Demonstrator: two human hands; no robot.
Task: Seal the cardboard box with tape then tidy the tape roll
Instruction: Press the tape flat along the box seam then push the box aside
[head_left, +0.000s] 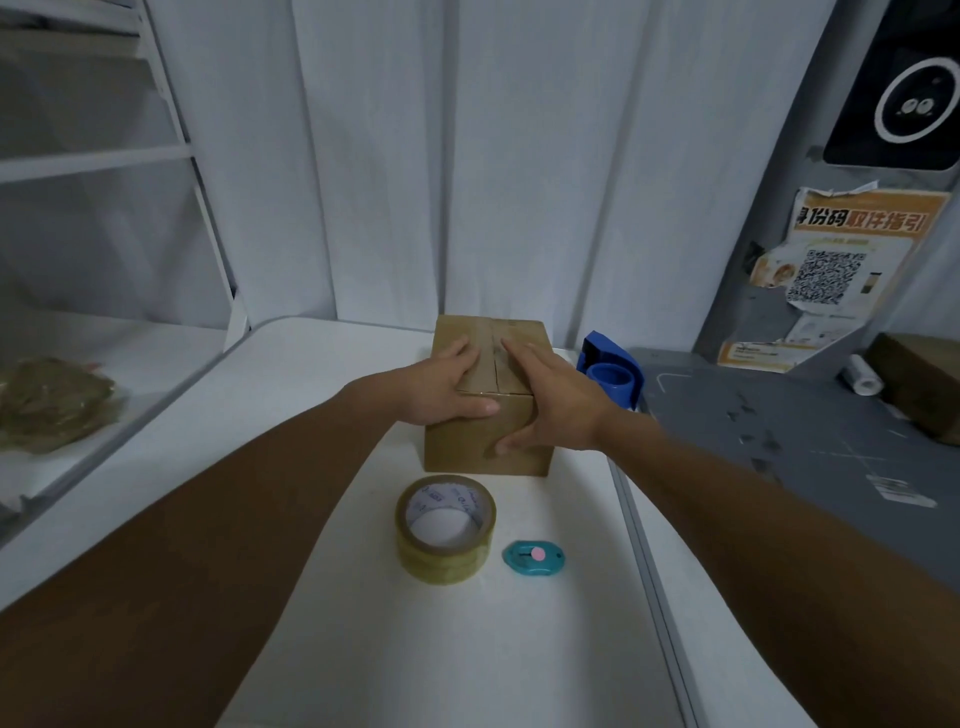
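Both hands rest on the cardboard box (488, 415) at the centre of the frame. The left hand (447, 387) lies flat across the left top flap, fingers spread over it and thumb hooked onto the front face; the right hand (550, 397) covers the right flap in the same way, its thumb pressing lower on the front face. Neither hand is closed around anything; both press open-palmed, holding the flaps down. The seam between the flaps shows between the two hands.

The box stands on a white table (291, 395). Just below it in the frame, lying flat and apart from the box, is the tape roll (445, 530), yellowish with small print on its inner core that is too small to read. To the right of the roll lies a small teal cutter (533, 557) with a pink slider.

Right of the box stands a blue tape dispenser (610, 371), at the edge of a grey mat (779, 441). At the upper right a torn orange poster (852, 249) carries Chinese characters, partly cut off, above a QR code.
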